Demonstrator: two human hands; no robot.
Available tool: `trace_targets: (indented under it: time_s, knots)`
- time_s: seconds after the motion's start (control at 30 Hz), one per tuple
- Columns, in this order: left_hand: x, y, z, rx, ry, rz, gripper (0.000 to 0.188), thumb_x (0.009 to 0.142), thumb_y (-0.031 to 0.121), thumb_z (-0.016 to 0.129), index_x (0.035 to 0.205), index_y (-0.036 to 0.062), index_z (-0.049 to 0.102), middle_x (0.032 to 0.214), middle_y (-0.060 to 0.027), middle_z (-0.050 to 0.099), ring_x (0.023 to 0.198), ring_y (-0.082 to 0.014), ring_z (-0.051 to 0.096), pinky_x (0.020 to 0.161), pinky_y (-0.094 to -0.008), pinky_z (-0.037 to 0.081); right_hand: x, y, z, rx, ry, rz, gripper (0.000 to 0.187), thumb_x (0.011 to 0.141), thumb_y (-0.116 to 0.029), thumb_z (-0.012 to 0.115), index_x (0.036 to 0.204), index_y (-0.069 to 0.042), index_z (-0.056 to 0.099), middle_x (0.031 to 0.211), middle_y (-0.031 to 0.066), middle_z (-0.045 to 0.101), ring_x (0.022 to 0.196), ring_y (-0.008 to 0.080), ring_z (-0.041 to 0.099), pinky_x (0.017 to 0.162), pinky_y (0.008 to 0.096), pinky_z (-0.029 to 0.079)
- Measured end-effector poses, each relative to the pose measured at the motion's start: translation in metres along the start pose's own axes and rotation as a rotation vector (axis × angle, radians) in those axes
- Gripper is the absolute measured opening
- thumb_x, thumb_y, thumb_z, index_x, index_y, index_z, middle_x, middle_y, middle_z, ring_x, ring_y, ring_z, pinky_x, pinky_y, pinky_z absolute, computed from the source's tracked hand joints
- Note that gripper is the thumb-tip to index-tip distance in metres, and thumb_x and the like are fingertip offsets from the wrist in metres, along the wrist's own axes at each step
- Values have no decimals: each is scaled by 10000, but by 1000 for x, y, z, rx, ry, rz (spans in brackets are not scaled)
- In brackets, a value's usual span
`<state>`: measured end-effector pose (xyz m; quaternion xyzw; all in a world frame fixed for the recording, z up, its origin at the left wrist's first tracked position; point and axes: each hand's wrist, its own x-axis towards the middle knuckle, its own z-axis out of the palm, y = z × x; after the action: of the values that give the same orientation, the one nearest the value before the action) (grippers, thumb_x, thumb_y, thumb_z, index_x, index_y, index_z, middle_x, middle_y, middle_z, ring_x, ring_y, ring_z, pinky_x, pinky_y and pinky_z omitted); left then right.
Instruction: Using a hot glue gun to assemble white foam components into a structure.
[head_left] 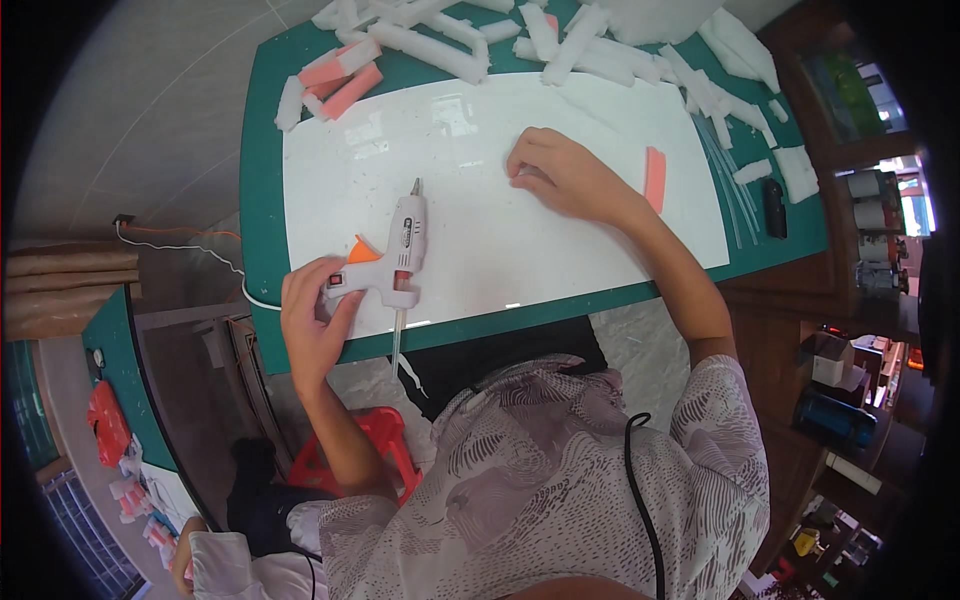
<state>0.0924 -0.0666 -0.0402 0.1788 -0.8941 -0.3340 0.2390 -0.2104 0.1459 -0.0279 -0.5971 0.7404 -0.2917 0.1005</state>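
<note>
A white hot glue gun with an orange trigger lies on its side on a glossy white board, nozzle toward the far edge. A clear glue stick sticks out of its back end. My left hand is closed around the end of the gun's handle, at the board's left front. Farther off, to the right of the nozzle, my right hand is over the board with its fingers curled together; what they hold, if anything, is hidden. A pink foam strip lies right of that hand.
White foam pieces and pink ones are heaped along the far side of the green table. Clear glue sticks and a black tool lie at the right. A red stool stands below left; another person's arm shows lower left.
</note>
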Motion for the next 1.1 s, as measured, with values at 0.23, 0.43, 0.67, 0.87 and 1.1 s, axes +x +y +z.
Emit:
trace_targets:
  time_s: [0.23,0.43,0.67,0.87,1.1]
  knots:
    - [-1,1,0,-12,1,-8,393,734,22,753,1115,21,655,1130,-100,655,1018,-263,562,886,-354,470,3,5,11,-134,-27,-15,92,888,-61,603,963,-31,560,953,134,571,961,316,552,853,355,453]
    - [-1,0,-1,-7,0,-2,389,735,24,753,1112,19,655,1132,-103,654,1024,-260,560,886,-351,468,3,1,-5,467,89,219,20,951,-65,553,954,-45,553,884,71,643,802,184,578,762,303,473]
    - [-1,0,0,-14,-2,-3,394,734,15,751,1116,18,654,1137,-104,653,1035,-260,559,888,-351,469,2,10,-10,1080,117,299,164,1008,-156,539,1096,-41,618,946,55,670,812,84,562,745,219,463]
    - [-1,1,1,-28,-4,-17,399,732,-3,750,1118,12,652,1144,-106,650,1045,-254,557,890,-343,471,0,15,-9,1219,116,341,270,1019,-158,522,1217,6,606,1073,95,668,902,111,610,863,239,513]
    - [-2,-1,1,-40,0,-25,398,735,-3,754,1119,6,650,1144,-107,651,1048,-255,556,888,-344,473,-1,14,-13,1300,76,319,318,1026,-188,510,1252,21,590,1162,138,665,968,147,649,901,263,527]
